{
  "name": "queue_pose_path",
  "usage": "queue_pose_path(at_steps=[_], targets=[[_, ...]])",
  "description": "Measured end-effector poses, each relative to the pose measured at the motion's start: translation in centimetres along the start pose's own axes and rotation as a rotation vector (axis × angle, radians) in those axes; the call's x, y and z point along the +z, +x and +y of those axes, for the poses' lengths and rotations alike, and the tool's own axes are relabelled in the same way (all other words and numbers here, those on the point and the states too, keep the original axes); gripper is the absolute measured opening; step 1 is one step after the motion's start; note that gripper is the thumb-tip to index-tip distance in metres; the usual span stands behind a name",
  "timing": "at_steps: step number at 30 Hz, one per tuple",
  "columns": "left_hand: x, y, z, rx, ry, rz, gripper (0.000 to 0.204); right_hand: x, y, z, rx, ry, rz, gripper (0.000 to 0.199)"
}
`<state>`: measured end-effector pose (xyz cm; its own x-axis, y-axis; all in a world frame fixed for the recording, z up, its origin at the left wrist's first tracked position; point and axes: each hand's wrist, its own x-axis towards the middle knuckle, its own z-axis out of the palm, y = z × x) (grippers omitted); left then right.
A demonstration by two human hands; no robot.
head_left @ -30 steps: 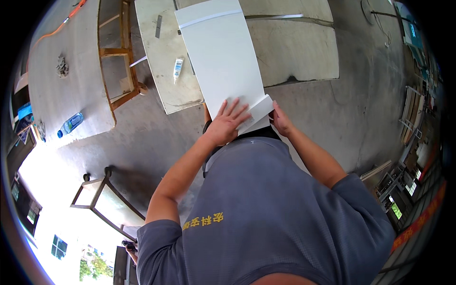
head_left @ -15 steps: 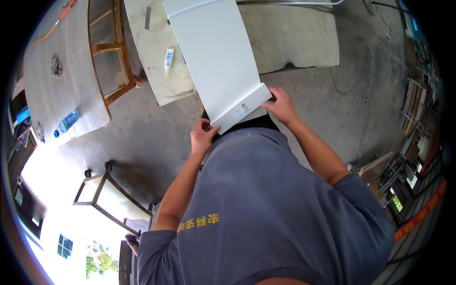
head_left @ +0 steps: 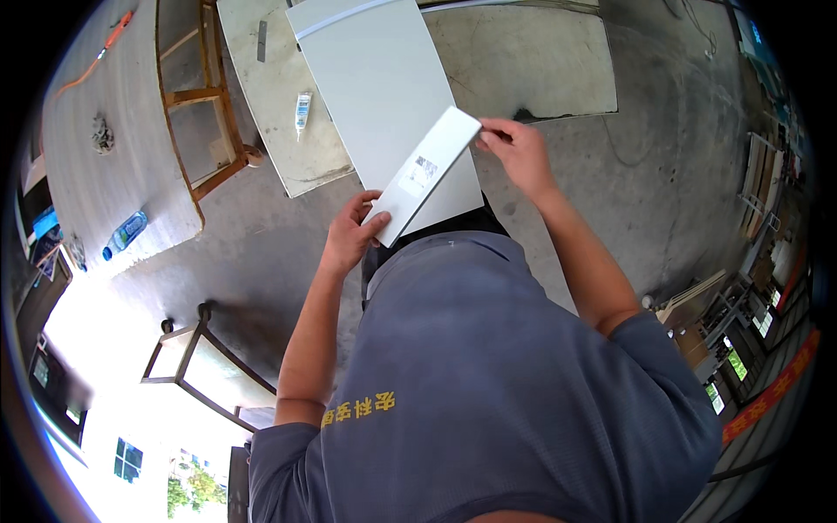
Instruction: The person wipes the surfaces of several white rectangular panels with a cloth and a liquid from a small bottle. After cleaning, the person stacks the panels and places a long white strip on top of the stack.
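Both grips are clamped on a small white panel (head_left: 425,177): the left hand (head_left: 351,234) pinches its lower end, the right hand (head_left: 518,154) its upper corner. It tilts between them, above a long white board (head_left: 375,78) lying on the counter (head_left: 540,61) beyond.

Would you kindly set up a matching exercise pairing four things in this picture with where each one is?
Things:
1. small white panel
2. plastic bottle
3. glue tube
4. long white board

Places:
A. on the grey table at far left
B. held between left hand and right hand
C. on the pale slab, left of the board
D. lying flat, stretching away from the person

Pairs: 1-B, 2-A, 3-C, 4-D
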<state>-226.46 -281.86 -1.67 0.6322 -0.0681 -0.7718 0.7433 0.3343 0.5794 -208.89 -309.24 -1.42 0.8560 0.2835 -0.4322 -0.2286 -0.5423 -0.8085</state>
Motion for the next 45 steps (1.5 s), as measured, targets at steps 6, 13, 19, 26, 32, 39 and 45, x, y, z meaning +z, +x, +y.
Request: queue_pose_path(at_steps=[6,13,19,26,32,39,45], targets=[[0.5,2.2,-0.6,0.335,0.22,0.11,0.049,1.0,2.3,-1.8,0.047,-0.246,-0.157,0.061],[0.3,3.9,-2.8,0.389,0.351,0.181,0.046,4.7,1.7,1.3,-0.038,-0.416,0.004,0.056],[0.2,3.9,-3.0,0.416,0.411,0.2,0.045,4.3,2.6,1.2,0.012,-0.398,-0.052,0.042],[-0.2,4.5,-3.8,0.406,0.331,0.178,0.045,3.1,4.6,2.9,-0.032,-0.331,-0.037,0.026],[-0.3,4.5,-3.3,0.401,0.355,0.179,0.046,1.4,6.6,2.8,0.056,-0.244,-0.178,0.015],[-0.4,4.7,-3.4,0.411,0.366,0.19,0.045,0.6,8.1,3.1,0.035,-0.294,-0.296,0.014],[0.2,3.3,-6.2,0.385,0.126,0.291,0.049,0.3,7.0,5.5,-0.148,-0.593,-0.008,0.022]])
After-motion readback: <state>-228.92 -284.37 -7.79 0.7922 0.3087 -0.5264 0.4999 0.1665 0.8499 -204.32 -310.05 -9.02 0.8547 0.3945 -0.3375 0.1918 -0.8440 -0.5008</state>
